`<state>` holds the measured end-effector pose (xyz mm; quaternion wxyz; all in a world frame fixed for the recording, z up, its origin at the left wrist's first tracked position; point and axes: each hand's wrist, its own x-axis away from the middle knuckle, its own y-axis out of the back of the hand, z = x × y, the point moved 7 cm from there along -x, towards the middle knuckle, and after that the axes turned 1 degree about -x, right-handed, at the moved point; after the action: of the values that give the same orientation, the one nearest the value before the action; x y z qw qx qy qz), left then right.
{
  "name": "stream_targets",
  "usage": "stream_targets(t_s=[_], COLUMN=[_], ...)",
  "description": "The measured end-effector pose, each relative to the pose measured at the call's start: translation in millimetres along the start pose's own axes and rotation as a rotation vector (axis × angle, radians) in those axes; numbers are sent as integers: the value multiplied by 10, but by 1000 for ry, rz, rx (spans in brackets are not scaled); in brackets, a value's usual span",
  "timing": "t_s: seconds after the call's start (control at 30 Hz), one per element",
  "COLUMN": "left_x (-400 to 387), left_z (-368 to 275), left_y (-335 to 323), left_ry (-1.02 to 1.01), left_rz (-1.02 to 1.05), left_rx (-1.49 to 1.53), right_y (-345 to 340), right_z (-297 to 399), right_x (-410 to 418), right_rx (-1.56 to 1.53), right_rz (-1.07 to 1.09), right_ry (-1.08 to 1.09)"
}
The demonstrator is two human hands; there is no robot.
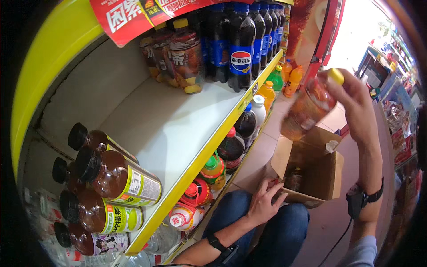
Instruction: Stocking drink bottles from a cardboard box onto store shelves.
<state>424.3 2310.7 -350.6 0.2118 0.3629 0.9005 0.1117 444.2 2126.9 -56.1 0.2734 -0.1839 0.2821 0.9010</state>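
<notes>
My right hand (355, 95) grips a plastic drink bottle (302, 110) near its yellow cap. The bottle is tilted, slightly blurred, and held above an open cardboard box (328, 177). Down inside the box lies a dark bottle (294, 180), partly in shadow. My left hand (262, 205) rests with spread fingers at the box's near edge, by my knees. On the shelf (166, 116) to the left, yellow-capped tea bottles (185, 60) with similar reddish-brown labels stand beside Pepsi bottles (240, 50).
Large lemon tea bottles (126, 182) with black caps stand at the shelf's near end. A yellow price rail (206, 147) edges the shelf. Assorted bottles (230, 150) line the level below. Orange drink bottles (294, 80) stand on the tiled floor. A cable (337, 242) hangs from my right wrist.
</notes>
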Motion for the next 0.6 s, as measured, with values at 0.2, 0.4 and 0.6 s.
stream_targets(t_s=[0.2, 0.4, 0.6], left_x=[-10, 9, 4], left_z=[-77, -75, -44], left_y=[-49, -41, -26], left_ry=[-3, 56, 8], left_rz=[27, 105, 84], left_rx=[-30, -67, -20], right_y=[-515, -1245, -1642], right_z=[547, 636, 689], right_x=[-536, -924, -1217], right_rx=[-137, 118, 376], right_rz=[-72, -50, 18], right_ry=[345, 316, 312])
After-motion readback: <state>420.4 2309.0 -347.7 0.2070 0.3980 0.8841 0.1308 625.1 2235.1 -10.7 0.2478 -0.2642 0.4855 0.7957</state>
